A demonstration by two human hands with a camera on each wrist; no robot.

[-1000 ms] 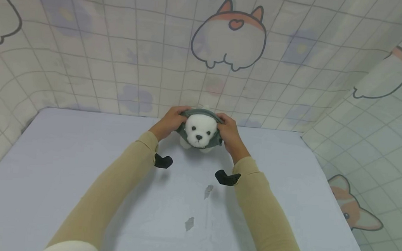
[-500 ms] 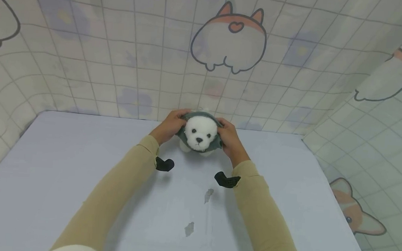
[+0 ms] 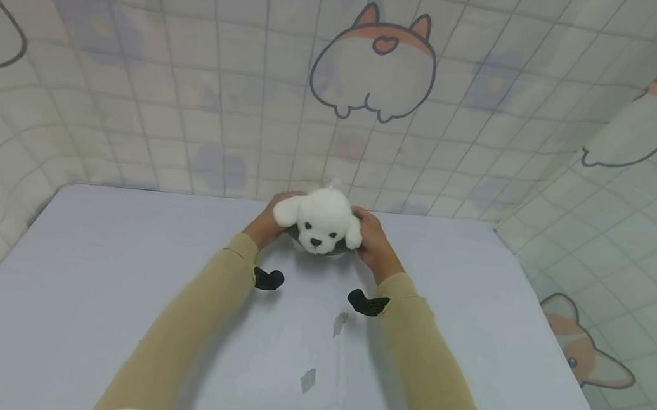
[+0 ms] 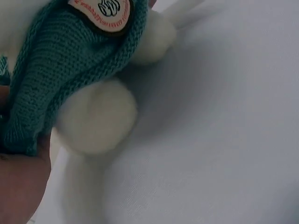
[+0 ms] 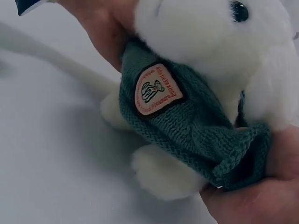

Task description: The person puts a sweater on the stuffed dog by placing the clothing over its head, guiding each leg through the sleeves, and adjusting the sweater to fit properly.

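Left hand (image 3: pixel 263 223) and right hand (image 3: pixel 375 245) both grasping green knit sweater (image 5: pixel 187 126) by its sides, oval-ish patch (image 5: pixel 159 91) showing on its front. White plush puppy (image 3: pixel 322 217) facing person at middle of frame, chin dipping over sweater, ears hanging before hands. White table (image 3: pixel 128 292) spreading below; corgi-print cloth (image 3: pixel 276 138) filling top.

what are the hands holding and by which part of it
The teal knit garment below the white plush dog's head, gripped at opposite sides by the left hand and right hand.
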